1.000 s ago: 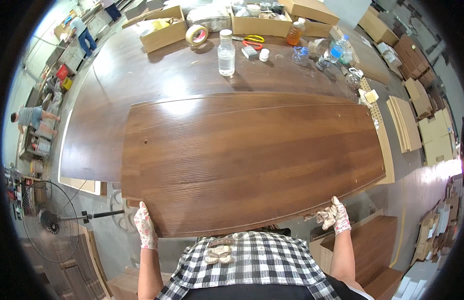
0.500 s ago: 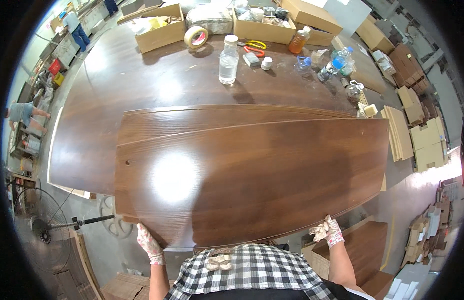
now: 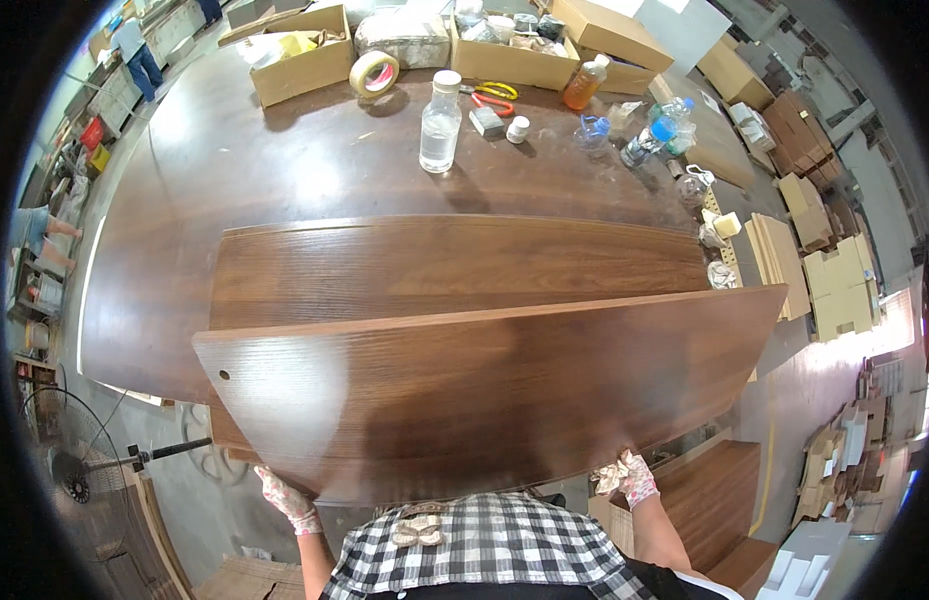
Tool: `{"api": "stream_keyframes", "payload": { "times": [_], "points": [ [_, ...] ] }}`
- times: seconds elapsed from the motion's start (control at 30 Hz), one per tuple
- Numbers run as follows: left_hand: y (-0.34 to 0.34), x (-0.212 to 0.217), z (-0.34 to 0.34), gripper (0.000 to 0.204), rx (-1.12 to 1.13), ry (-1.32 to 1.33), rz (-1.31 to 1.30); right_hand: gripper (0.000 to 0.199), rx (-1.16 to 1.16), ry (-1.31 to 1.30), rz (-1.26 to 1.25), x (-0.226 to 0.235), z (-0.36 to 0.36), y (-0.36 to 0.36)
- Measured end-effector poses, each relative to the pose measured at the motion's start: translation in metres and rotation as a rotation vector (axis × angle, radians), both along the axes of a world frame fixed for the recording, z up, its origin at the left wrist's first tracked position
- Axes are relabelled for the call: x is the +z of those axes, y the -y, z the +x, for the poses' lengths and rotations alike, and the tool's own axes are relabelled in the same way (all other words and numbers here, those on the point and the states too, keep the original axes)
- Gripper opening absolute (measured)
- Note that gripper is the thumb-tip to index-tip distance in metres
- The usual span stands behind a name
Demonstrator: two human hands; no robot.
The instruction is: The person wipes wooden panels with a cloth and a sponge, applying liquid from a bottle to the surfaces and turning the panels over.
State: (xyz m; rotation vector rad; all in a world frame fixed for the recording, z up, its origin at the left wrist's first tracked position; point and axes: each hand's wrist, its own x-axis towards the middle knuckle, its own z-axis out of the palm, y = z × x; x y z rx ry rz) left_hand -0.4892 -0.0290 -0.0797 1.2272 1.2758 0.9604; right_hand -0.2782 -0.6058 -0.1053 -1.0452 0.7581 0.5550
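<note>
Along the table, the tilted upper board runs lengthwise left-right.

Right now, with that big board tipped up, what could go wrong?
The tilted wood-grain panel could slip and scuff the lower panel, since the left gloved hand and right gloved hand are both at its near edge. The crumpled cloth in the right gloved hand might also weaken that side's grip.

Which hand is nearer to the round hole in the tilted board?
Left. The left hand is below the hole, at the lower left of the board; the right hand is far across, at the lower right.
</note>
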Motion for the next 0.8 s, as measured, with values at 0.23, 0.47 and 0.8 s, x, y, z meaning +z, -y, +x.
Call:
{"api": "stream_keyframes", "payload": {
  "times": [0.23, 0.47, 0.8],
  "points": [
    [-0.004, -0.015, -0.011, 0.047, 0.035, -0.064, 0.044, 0.035, 0.079, 0.035, -0.016, -0.012, 0.0, 0.01],
    [-0.007, -0.009, -0.006, 0.052, 0.078, 0.019, -0.072, 0.045, 0.121, 0.027, -0.044, -0.032, -0.001, 0.023],
    [-0.015, -0.007, -0.013, 0.031, 0.034, -0.079, 0.042, 0.035, -0.071, -0.174, -0.175, 0.021, 0.006, -0.028]
  ]
}}
